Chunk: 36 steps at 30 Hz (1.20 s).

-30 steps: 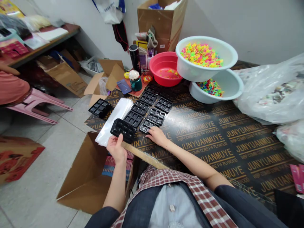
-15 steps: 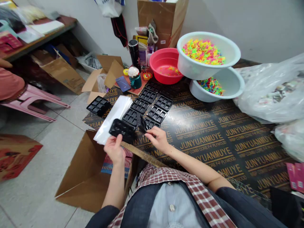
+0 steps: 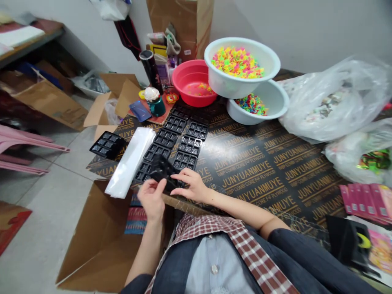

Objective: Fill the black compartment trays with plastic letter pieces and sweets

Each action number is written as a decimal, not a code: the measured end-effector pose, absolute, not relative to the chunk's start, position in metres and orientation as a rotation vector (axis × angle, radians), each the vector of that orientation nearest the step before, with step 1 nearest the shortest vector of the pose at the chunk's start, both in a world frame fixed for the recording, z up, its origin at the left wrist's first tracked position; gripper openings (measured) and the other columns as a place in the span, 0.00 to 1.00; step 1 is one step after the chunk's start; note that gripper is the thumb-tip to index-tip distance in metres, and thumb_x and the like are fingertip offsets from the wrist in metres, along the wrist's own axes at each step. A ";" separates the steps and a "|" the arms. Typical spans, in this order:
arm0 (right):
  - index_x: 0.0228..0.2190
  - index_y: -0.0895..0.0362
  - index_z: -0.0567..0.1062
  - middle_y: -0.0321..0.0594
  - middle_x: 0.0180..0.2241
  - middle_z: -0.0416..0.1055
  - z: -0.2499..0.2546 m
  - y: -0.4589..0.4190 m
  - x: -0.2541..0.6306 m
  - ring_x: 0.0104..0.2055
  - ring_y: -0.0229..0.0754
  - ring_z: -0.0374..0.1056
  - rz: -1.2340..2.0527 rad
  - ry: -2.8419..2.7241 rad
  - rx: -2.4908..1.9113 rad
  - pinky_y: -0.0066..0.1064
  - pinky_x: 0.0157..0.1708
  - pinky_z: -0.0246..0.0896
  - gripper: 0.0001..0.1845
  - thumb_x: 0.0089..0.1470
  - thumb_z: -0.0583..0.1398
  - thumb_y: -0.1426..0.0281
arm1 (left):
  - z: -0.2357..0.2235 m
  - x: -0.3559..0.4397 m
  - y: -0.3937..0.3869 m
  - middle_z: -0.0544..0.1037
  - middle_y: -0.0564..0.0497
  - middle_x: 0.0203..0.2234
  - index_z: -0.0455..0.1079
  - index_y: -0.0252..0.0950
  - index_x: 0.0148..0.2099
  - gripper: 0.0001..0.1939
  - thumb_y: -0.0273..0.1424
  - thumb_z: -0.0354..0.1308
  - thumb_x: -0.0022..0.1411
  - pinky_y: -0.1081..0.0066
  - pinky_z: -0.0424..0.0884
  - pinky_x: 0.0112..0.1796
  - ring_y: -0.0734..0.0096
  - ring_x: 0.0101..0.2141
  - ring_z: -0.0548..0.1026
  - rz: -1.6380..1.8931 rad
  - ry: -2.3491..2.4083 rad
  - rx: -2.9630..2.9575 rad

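My left hand point(image 3: 152, 199) pinches a black plastic compartment tray point(image 3: 161, 166) between thumb and fingers, tilted above the near edge of the table. Whether more than one tray is in that grip I cannot tell. Just right of it is my right hand point(image 3: 192, 186), thumb and fingers apart beside the tray's edge. Two rows of similar black trays point(image 3: 165, 139) lie on the table beyond my hands. Left of these rows rests a sheaf of clear plastic bags point(image 3: 130, 163). Farther left sits a stack of black trays point(image 3: 107, 144).
An open cardboard box point(image 3: 88, 245) stands below the table edge at left. Behind the trays are a red basin point(image 3: 192, 96) and two pale basins point(image 3: 243, 87) of small colourful pieces. A green mug point(image 3: 157, 107) and phone point(image 3: 140, 111) sit near them. Plastic sacks point(image 3: 306, 98) lie right.
The view has swung to the right. My right hand has parted its fingers from the tray it pinched and moved closer to my left hand. The held tray now tilts up more.
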State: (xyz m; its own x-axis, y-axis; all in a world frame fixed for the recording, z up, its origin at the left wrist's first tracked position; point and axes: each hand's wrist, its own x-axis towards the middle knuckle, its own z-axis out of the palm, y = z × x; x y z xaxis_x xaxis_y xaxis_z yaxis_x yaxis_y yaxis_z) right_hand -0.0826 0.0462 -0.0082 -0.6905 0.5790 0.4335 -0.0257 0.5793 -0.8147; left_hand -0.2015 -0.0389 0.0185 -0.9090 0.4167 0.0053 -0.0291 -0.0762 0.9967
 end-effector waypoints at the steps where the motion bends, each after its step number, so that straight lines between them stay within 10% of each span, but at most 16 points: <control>1: 0.43 0.57 0.79 0.41 0.32 0.69 -0.005 0.049 -0.078 0.33 0.40 0.66 1.128 -2.065 -0.478 0.31 0.34 0.65 0.21 0.57 0.62 0.54 | 0.016 -0.192 -0.032 0.68 0.59 0.18 0.67 0.35 0.25 0.18 0.35 0.73 0.39 0.77 0.62 0.25 0.80 0.20 0.65 2.005 1.820 0.437; 22: 0.35 0.61 0.79 0.50 0.42 0.68 -0.078 0.302 -0.021 0.38 0.44 0.63 0.522 -2.190 -1.585 0.35 0.42 0.62 0.09 0.56 0.58 0.77 | -0.015 -0.152 0.025 0.66 0.60 0.16 0.65 0.34 0.23 0.23 0.41 0.74 0.34 0.78 0.64 0.21 0.82 0.17 0.64 1.825 1.715 0.320; 36: 0.32 0.56 0.81 0.35 0.25 0.67 -0.013 0.108 -0.024 0.27 0.35 0.62 1.235 -1.973 -0.768 0.28 0.28 0.60 0.11 0.56 0.64 0.61 | -0.012 -0.133 0.048 0.68 0.59 0.16 0.64 0.34 0.23 0.23 0.39 0.75 0.34 0.77 0.65 0.22 0.80 0.18 0.67 1.811 1.532 0.318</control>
State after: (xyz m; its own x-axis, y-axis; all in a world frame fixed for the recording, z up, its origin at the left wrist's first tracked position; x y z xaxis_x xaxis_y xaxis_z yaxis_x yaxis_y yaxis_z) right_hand -0.0238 0.1078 -0.0134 -0.5971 0.7676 0.2329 0.1259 0.3764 -0.9179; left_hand -0.1334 0.0478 -0.0122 -0.7019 0.6626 -0.2613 -0.3676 -0.0228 0.9297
